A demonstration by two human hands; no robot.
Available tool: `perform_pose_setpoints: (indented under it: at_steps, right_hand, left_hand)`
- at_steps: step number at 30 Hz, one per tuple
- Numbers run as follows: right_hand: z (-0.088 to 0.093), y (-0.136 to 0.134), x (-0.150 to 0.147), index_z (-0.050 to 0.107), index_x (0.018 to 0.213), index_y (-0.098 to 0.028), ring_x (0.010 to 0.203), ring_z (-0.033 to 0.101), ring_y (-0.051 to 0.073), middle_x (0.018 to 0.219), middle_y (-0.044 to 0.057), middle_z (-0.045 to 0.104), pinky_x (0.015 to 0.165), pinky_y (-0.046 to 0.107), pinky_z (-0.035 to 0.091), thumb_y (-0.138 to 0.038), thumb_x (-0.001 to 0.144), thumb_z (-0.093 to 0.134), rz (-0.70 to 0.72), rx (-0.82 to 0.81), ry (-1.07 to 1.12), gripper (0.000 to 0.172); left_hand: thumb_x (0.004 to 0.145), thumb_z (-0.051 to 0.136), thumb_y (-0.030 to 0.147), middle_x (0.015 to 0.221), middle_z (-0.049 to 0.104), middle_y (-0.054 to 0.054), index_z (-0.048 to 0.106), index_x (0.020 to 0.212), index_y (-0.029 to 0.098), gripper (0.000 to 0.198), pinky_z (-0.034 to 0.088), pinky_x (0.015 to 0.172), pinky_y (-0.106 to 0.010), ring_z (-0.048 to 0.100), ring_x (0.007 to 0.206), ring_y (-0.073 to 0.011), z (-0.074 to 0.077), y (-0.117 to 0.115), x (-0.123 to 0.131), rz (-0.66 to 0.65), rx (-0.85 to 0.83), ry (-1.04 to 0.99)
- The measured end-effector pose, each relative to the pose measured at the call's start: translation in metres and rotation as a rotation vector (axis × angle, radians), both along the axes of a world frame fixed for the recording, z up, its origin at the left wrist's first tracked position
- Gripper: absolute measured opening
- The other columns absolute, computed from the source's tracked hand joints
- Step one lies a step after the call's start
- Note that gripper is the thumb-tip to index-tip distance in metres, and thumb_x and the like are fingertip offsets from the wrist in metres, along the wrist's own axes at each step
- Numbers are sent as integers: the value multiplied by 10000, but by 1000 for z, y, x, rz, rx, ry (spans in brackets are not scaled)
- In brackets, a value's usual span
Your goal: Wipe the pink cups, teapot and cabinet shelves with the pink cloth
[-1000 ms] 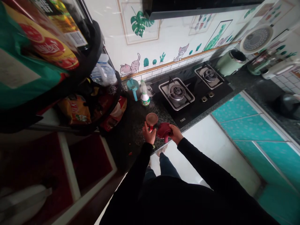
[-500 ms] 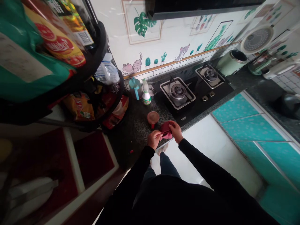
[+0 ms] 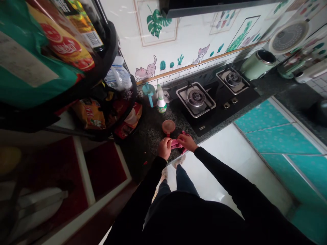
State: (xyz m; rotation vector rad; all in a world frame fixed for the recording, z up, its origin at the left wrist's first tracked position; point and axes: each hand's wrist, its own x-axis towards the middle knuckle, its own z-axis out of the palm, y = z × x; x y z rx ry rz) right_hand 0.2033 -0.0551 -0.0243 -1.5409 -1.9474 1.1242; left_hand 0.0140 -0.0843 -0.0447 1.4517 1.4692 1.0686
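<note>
A crumpled pinkish-red cloth (image 3: pixel 176 144) is stretched between my two hands at the front edge of the dark counter. My left hand (image 3: pixel 164 148) is closed on its left end. My right hand (image 3: pixel 187 142) pinches the cloth from the right, and some of it bunches out around those fingers. Just behind the hands stands a small red cup (image 3: pixel 168 127) with a pale round top; its lower part is partly covered by my left hand. Small red scraps (image 3: pixel 145 162) lie on the counter to the left.
A spray bottle (image 3: pixel 161 102) and a blue jug (image 3: pixel 149 93) stand against the wall. The gas hob (image 3: pixel 204 127) lies to the right, a green pot (image 3: pixel 259 64) beyond it. On the left, a black rack (image 3: pixel 112 51) of food packets overhangs the counter.
The cloth has gone from a folded bundle to a twisted strip between my hands. My right hand has shifted slightly left and turned more sideways. The view has swung a little.
</note>
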Motion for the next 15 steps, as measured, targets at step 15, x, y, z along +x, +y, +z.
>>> perform_pose_setpoints:
  at_steps: [15]
  right_hand:
    - [-25, 28, -59, 761, 873, -133, 670, 649, 163, 706, 55, 722, 612, 249, 481, -471, 787, 782, -521, -543, 494, 350]
  left_hand:
    - [604, 848, 430, 879, 743, -75, 680, 872, 172, 408, 530, 764, -330, 706, 827, -210, -15, 50, -20, 266, -532, -533]
